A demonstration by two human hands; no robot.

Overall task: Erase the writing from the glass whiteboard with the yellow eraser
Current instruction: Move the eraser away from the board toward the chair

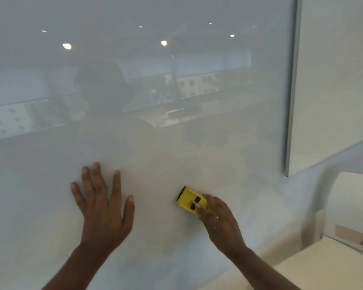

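- Shiny glass whiteboard (155, 101) fills almost all I can see, and it shows round ceiling lights and a dim room like a mirror.
- No writing shows on the board now, at least none I can pick out. It looks blurry, so faint marks could be hiding.
- My left hand (102, 206) is left of the yellow eraser (190, 200), a good way off. It looks pressed flat on the glass with the fingers spread wide.
- My right hand (220, 218) is just lower right of the eraser. The fingers pinch its back end and seem to push it onto the glass.
- I hold only the end of the eraser. If I push hard, it could tip or pop out of my fingers and fall.
- My flat left hand could leave greasy prints on the clean glass. Then I would need to wipe that spot too.
- Bright reflections above the eraser could trick me. I might think the board is clean and miss a pale mark.
- To the right of the eraser, well apart, is the board's edge (290, 101). If I swing too far that way, the eraser could slip off the glass.
- Leaning hard on my left hand could make it slide.
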